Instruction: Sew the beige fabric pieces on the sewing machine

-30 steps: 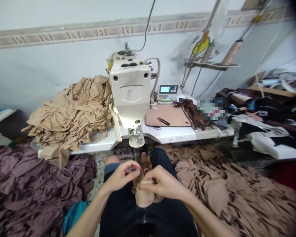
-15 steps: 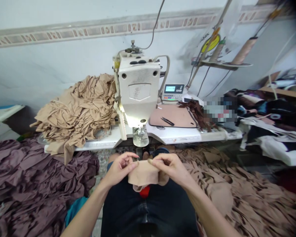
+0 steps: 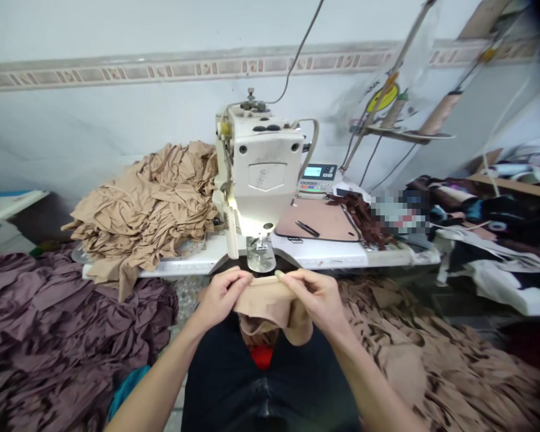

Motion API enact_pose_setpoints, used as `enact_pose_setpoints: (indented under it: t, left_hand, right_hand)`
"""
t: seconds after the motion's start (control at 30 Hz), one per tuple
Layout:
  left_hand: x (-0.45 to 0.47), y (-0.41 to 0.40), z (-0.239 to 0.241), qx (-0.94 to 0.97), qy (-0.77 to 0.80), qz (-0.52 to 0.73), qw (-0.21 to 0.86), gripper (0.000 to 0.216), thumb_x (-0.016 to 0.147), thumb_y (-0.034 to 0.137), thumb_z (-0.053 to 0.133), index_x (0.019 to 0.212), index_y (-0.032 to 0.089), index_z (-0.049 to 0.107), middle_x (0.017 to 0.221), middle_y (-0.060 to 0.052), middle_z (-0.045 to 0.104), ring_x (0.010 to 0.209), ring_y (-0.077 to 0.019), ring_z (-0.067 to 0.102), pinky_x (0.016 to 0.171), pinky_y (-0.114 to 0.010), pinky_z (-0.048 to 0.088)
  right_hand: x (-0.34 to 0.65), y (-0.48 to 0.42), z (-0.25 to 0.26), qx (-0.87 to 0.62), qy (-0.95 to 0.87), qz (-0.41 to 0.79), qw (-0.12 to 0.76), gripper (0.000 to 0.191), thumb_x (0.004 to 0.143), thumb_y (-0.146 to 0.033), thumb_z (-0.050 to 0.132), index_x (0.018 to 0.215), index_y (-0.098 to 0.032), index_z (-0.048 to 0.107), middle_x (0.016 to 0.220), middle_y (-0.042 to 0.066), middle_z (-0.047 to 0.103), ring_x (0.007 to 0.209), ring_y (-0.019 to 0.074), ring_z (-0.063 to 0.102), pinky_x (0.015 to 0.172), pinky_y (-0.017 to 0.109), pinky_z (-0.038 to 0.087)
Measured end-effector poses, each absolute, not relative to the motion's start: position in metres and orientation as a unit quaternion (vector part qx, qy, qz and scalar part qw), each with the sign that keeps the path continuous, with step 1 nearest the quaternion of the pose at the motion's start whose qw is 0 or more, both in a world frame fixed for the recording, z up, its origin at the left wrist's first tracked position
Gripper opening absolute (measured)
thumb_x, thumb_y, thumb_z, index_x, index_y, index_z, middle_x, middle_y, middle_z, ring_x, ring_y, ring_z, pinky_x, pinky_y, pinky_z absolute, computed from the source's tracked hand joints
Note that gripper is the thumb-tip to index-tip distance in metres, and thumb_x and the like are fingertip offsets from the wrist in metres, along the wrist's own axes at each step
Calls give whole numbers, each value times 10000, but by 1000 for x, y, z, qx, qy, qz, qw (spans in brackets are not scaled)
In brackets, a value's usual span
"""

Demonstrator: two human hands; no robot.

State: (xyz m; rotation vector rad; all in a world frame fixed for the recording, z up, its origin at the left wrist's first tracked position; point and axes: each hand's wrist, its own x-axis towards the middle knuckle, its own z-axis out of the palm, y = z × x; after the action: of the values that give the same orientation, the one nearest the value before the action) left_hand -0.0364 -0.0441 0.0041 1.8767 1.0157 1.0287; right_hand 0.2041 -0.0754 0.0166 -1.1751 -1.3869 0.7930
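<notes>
A beige piece of fabric (image 3: 267, 303) is stretched between my hands just in front of the sewing machine (image 3: 266, 174). My left hand (image 3: 225, 295) pinches its upper left edge between thumb and fingers. At the upper right edge, my right hand (image 3: 314, 295) grips it the same way. The lower part of the fabric hangs in folds above my lap. Right beyond the top edge is the machine's metal work plate (image 3: 261, 257), with the lit needle area above it.
Beige garments are heaped (image 3: 148, 207) left of the machine. A pink mat (image 3: 319, 219) with thread snips (image 3: 306, 228) lies on the right, before a control panel (image 3: 318, 174). Purple cloth (image 3: 72, 336) and tan cloth (image 3: 436, 354) are piled low on either side.
Both hands have carried the fabric forward and up, closer to the work plate. My left fingers have closed in more on its edge. The view has shifted slightly.
</notes>
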Motion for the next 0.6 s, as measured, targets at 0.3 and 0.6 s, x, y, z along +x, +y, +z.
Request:
enact_pose_setpoints:
  t: [0.3, 0.6]
  left_hand:
    - [-17, -28, 13, 577, 483, 460, 471, 366, 873, 505, 786, 876, 172, 633, 607, 67, 466, 530, -94, 406, 520, -204, 294]
    - [-4, -3, 15, 576, 480, 506, 426, 293, 891, 427, 767, 955, 213, 579, 622, 80, 442, 530, -110, 426, 545, -221, 346]
  right_hand:
    - [203, -45, 4, -478, -437, 480, 592, 291, 746, -445, 877, 683, -171, 805, 656, 24, 721, 623, 173, 601, 609, 277, 444]
    - [204, -27, 6, -488, -406, 450, 628, 299, 694, -463, 891, 696, -173, 819, 659, 27, 729, 655, 192, 599, 631, 296, 463]
